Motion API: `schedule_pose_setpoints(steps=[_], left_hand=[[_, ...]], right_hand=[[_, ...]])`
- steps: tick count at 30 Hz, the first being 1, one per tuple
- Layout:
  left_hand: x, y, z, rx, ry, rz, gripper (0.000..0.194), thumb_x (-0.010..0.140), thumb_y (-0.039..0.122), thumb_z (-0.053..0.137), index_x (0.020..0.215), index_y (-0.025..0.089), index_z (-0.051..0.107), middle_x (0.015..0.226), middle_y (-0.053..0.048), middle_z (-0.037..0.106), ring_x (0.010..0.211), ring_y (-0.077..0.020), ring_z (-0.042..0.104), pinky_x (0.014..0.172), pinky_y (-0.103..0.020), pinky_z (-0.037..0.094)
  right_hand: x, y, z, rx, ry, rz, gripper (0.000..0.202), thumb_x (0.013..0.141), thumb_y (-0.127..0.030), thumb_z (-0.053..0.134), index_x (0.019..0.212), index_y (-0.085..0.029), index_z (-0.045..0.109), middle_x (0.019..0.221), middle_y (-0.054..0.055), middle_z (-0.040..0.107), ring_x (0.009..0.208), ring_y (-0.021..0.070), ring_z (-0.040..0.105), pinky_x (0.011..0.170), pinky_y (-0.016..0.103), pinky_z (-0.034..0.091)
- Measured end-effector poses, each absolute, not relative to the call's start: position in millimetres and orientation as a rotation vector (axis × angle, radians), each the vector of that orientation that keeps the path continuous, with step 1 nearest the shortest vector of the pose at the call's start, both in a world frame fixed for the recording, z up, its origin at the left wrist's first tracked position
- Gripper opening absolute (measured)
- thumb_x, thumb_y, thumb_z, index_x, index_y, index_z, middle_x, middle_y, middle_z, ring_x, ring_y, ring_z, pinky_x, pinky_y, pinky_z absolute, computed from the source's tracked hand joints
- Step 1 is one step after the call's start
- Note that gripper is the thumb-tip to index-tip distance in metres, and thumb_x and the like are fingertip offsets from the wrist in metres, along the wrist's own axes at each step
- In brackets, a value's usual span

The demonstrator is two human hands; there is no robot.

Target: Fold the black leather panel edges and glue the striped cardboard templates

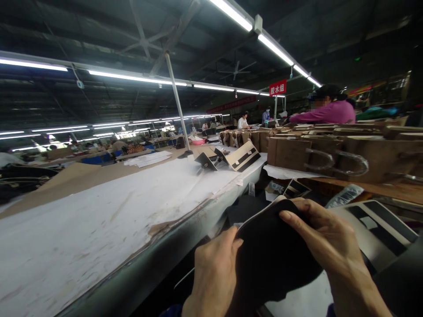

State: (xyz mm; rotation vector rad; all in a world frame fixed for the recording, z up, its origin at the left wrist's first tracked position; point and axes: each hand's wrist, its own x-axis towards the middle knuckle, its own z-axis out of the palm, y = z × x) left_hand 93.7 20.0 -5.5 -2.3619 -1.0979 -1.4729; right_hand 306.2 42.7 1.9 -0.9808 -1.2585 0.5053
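A black flat panel with a pale edge (271,251), like a leather bag piece, is held up in front of me by both hands. My left hand (216,268) grips its left edge, thumb on the near face. At the upper right edge my right hand (325,233) pinches it between thumb and fingers. The panel bends slightly at its top. Beyond my right wrist lies a beige panel with black strips (357,220). Dark pieces below the hands are partly hidden.
A long table covered in white paper (99,224) runs along the left. Beige-and-black pieces (244,156) stand at its far end. Brown bags with wrapped handles (291,154) fill the right-hand table. A person in a pink top (330,112) works behind them.
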Motion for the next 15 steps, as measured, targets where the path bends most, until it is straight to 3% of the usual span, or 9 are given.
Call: schedule_pose_setpoints(steps=[6, 11, 15], left_hand=[[101, 22, -1, -2.355, -1.001, -1.399, 0.017, 0.1, 0.012, 0.047, 0.107, 0.013, 0.062, 0.072, -0.003, 0.073, 0.057, -0.0153, 0.072, 0.057, -0.022, 0.058], [108, 20, 0, -2.376, -1.026, -1.457, 0.017, 0.099, 0.011, 0.048, 0.109, 0.013, 0.061, 0.071, -0.001, 0.071, 0.057, -0.0144, 0.071, 0.056, -0.021, 0.054], [103, 18, 0, -2.438, -1.049, -1.533, 0.018, 0.096, 0.006, 0.051, 0.102, 0.02, 0.06, 0.066, 0.004, 0.066, 0.053, -0.0098, 0.066, 0.055, -0.017, 0.047]], right_hand=[[307, 44, 2, -0.93, -1.28, 0.547, 0.023, 0.077, -0.044, 0.082, 0.075, -0.023, 0.074, 0.078, 0.001, 0.072, 0.072, 0.0161, 0.065, 0.063, 0.023, 0.049], [299, 43, 5, -0.861, -1.338, 0.602, 0.021, 0.079, -0.04, 0.081, 0.073, -0.022, 0.072, 0.077, 0.0, 0.071, 0.07, 0.0143, 0.064, 0.063, 0.021, 0.05], [293, 41, 8, -0.823, -1.396, 0.588, 0.022, 0.08, -0.04, 0.081, 0.071, -0.022, 0.071, 0.079, 0.001, 0.072, 0.07, 0.0134, 0.066, 0.062, 0.019, 0.051]])
